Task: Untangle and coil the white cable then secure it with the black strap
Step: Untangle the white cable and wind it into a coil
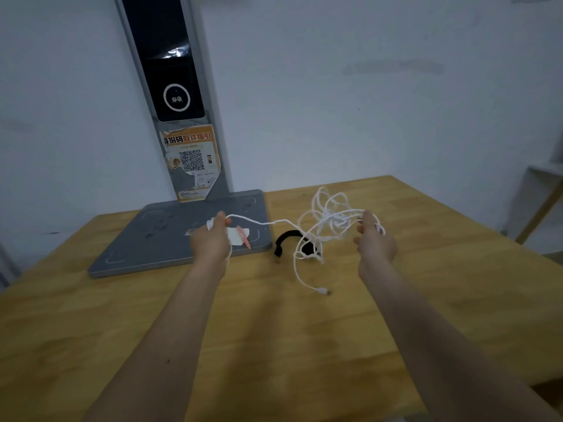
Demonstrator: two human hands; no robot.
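Observation:
The white cable [327, 219] hangs as a loose tangle of loops above the wooden table [304, 330]. My left hand [211, 237] is shut on one end of it, with a few turns around the fingers. A single strand runs from there to the tangle. My right hand [374, 240] holds the tangle's right side, loops draped over its fingers. One free end with a plug [323, 290] lies on the table. The black strap [292, 239] lies curled on the table under the tangle, partly hidden by it.
A grey flat base [158, 239] with an upright post [179, 95] stands at the back left against the wall, carrying a dark screen and an orange QR sticker. A white label and a pink strip [243, 236] lie on the base. A shelf frame [542, 202] is at far right.

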